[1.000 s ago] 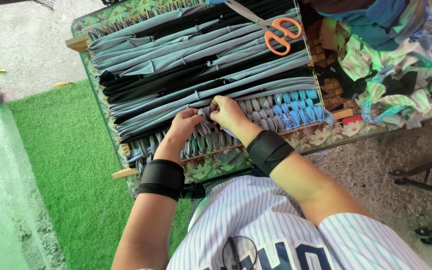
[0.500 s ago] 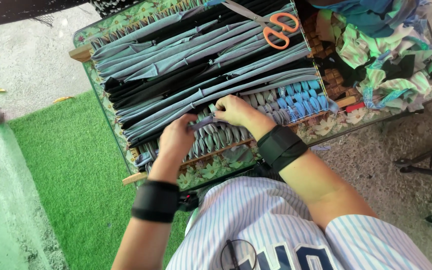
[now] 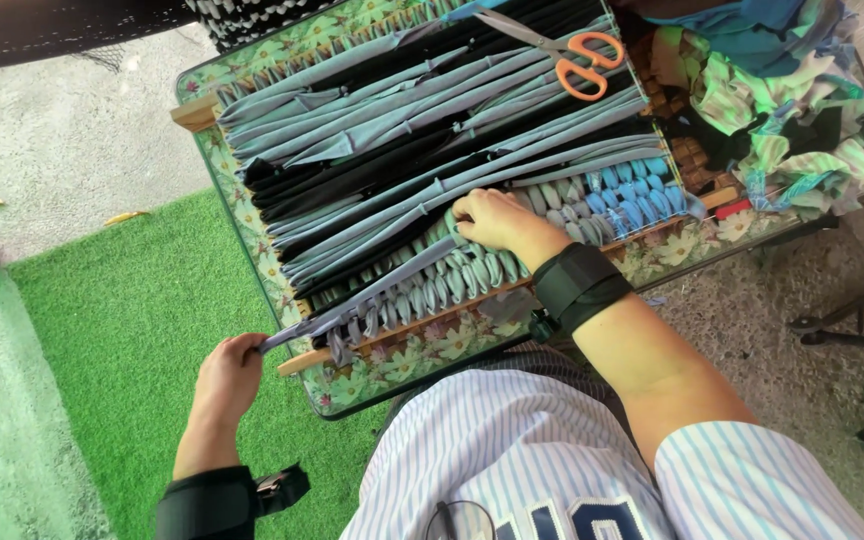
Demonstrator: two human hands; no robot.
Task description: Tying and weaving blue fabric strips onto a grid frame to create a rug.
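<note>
A wooden weaving frame [image 3: 392, 335] lies on a floral-patterned table [image 3: 252, 240], strung with grey, black and blue fabric strips. My left hand [image 3: 227, 375] is off the table's left near corner, shut on the end of a grey fabric strip [image 3: 372, 295] that runs taut across the woven rows. My right hand [image 3: 487, 218] presses its fingers onto the woven part [image 3: 512, 260] where that strip enters. Both wrists carry black bands.
Orange-handled scissors [image 3: 567, 55] rest on the strips at the far right of the frame. A heap of green, blue and black fabric scraps [image 3: 782, 110] fills the table's right end. Green artificial turf [image 3: 102, 350] lies to the left, and black chair legs [image 3: 862, 330] stand at the right.
My left hand has pulled away from the weave to the left and towards me, drawing the grey strip out long. My right hand stayed on the woven rows.
</note>
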